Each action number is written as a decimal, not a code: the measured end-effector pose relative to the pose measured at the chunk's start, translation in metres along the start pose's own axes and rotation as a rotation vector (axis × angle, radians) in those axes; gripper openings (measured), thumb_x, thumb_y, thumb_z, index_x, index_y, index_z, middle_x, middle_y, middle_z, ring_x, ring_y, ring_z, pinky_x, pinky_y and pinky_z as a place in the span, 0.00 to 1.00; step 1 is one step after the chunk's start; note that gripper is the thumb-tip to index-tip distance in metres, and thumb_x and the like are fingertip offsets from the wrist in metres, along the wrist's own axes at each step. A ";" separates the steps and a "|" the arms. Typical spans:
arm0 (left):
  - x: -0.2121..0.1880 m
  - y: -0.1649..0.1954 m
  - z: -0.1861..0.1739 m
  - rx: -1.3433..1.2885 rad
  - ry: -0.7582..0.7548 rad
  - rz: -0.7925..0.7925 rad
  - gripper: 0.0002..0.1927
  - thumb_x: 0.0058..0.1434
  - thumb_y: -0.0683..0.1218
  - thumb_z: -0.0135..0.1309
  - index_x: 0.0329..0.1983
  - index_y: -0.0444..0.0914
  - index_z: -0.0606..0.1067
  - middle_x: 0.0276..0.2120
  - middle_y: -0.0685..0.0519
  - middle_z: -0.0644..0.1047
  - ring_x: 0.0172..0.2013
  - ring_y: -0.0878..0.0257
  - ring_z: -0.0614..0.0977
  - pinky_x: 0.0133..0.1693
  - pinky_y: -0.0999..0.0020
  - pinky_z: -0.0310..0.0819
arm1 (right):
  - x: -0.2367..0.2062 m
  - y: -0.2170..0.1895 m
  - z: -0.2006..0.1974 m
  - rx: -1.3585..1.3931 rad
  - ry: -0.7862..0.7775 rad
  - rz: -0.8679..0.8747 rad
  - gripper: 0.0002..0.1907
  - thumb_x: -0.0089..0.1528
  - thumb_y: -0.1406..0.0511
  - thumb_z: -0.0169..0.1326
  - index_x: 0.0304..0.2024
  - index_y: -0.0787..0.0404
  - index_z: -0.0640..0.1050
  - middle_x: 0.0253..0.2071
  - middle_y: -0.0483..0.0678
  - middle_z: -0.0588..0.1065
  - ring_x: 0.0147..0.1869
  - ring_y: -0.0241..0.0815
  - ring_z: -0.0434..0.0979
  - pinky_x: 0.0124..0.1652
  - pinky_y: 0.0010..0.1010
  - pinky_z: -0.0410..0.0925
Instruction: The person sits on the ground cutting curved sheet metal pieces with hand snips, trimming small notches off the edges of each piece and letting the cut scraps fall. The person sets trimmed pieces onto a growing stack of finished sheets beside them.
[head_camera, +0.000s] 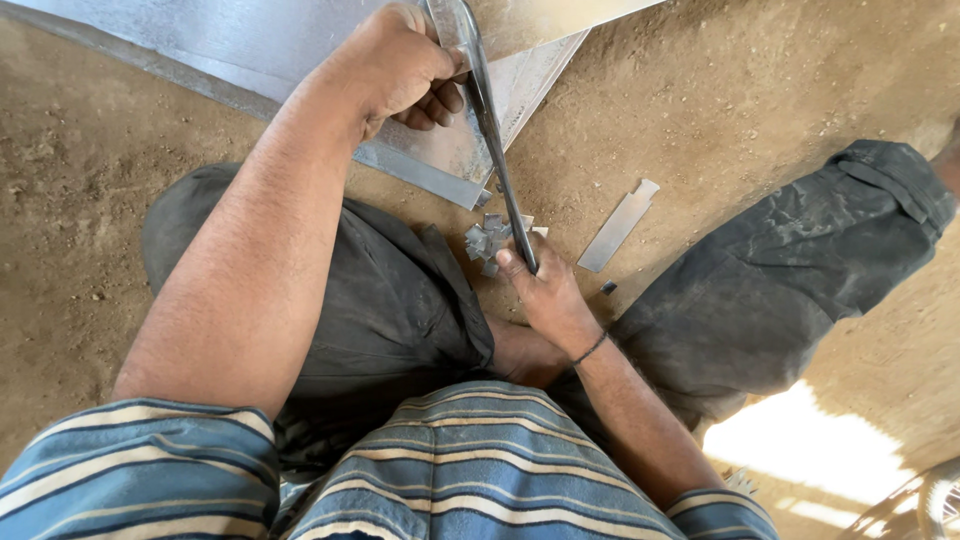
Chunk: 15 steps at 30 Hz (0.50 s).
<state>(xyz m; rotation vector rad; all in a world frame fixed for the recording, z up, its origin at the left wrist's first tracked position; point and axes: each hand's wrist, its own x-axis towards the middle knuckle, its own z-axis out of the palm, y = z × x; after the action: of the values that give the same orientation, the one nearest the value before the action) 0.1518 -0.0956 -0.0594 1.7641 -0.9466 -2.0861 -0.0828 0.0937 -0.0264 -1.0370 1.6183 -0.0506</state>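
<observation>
shears in both hands | sheet edge touching blades | dirt open beside

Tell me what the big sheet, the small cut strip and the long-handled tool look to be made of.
Sheet: thin metal, probably galvanized steel; grey, dull sheen, crisp edges.
Cut strip: seemingly the same metal; flat, pale grey, notched end.
Tool, gripped by left hand and right hand: dark, bare steel by its look, with smooth glinting handles.

Blue-and-cream striped short-sleeved shirt, dark grey dusty trousers, thin dark wristband
</observation>
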 end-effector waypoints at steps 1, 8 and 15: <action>0.002 -0.001 0.000 -0.019 -0.009 -0.005 0.09 0.67 0.44 0.54 0.39 0.33 0.81 0.25 0.49 0.81 0.23 0.64 0.82 0.27 0.69 0.80 | 0.002 0.001 0.002 -0.028 0.011 -0.035 0.19 0.66 0.53 0.54 0.46 0.63 0.75 0.32 0.52 0.78 0.36 0.47 0.81 0.39 0.38 0.73; 0.009 -0.010 0.002 -0.028 0.004 0.008 0.11 0.67 0.45 0.52 0.38 0.32 0.80 0.24 0.49 0.81 0.22 0.63 0.83 0.26 0.69 0.80 | 0.012 0.012 0.013 0.000 0.073 -0.133 0.17 0.65 0.56 0.57 0.44 0.64 0.77 0.29 0.52 0.77 0.33 0.45 0.79 0.37 0.38 0.71; 0.013 -0.011 0.005 -0.277 0.005 -0.172 0.11 0.66 0.45 0.49 0.30 0.37 0.77 0.20 0.55 0.74 0.18 0.67 0.73 0.21 0.67 0.73 | 0.018 0.024 0.025 -0.017 0.089 -0.028 0.15 0.65 0.57 0.58 0.40 0.63 0.79 0.25 0.49 0.76 0.29 0.39 0.74 0.32 0.34 0.70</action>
<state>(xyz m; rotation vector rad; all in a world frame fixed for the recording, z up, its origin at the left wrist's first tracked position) 0.1469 -0.0930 -0.0758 1.7555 -0.4883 -2.1898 -0.0761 0.1088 -0.0614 -1.0844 1.6869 -0.1032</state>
